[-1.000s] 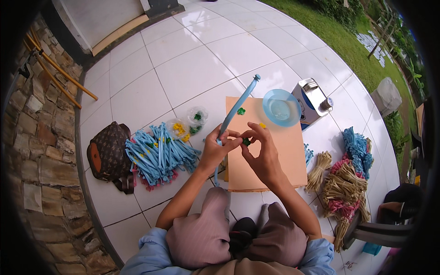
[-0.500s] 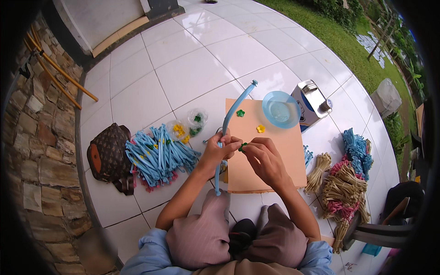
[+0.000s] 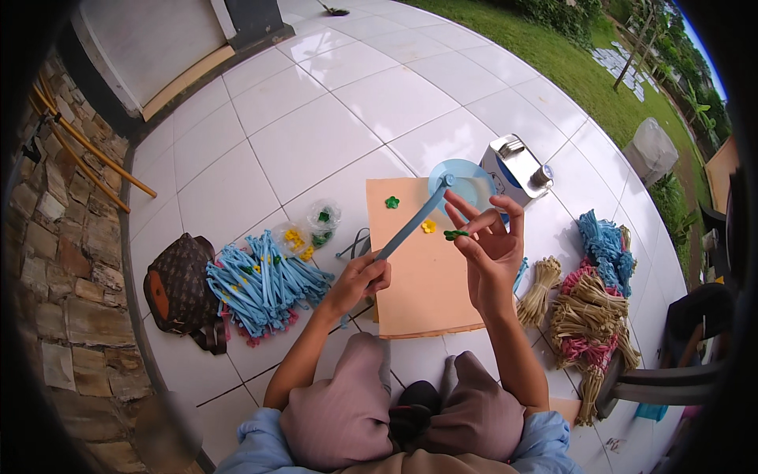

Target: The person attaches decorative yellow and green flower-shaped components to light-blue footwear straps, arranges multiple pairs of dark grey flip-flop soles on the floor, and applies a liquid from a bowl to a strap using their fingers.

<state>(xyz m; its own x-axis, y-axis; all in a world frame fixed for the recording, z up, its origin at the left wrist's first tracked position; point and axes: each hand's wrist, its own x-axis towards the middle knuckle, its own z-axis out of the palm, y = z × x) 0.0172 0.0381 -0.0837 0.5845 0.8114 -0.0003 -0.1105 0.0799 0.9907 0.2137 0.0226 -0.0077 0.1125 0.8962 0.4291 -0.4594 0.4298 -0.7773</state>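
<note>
My left hand (image 3: 359, 278) grips a long light-blue stick (image 3: 413, 220) near its lower end; the stick slants up and right, its tip over a blue dish (image 3: 474, 183). My right hand (image 3: 488, 243) is raised above an orange board (image 3: 414, 265), pinching a small green flower piece (image 3: 454, 234) between thumb and fingers. On the board lie a green flower (image 3: 392, 202) and a yellow flower (image 3: 428, 227). I sit on the tiled floor with my knees below the board.
A pile of blue sticks (image 3: 260, 283) lies left of the board beside a brown bag (image 3: 178, 291). Small bags of yellow and green pieces (image 3: 309, 229) sit nearby. A tin can (image 3: 517, 167), blue bundles (image 3: 602, 243) and straw bundles (image 3: 588, 304) lie right. Stone wall at left.
My hands have come apart. The right hand moved right and up with the green piece; the left hand lowered, tilting the blue stick toward the dish.
</note>
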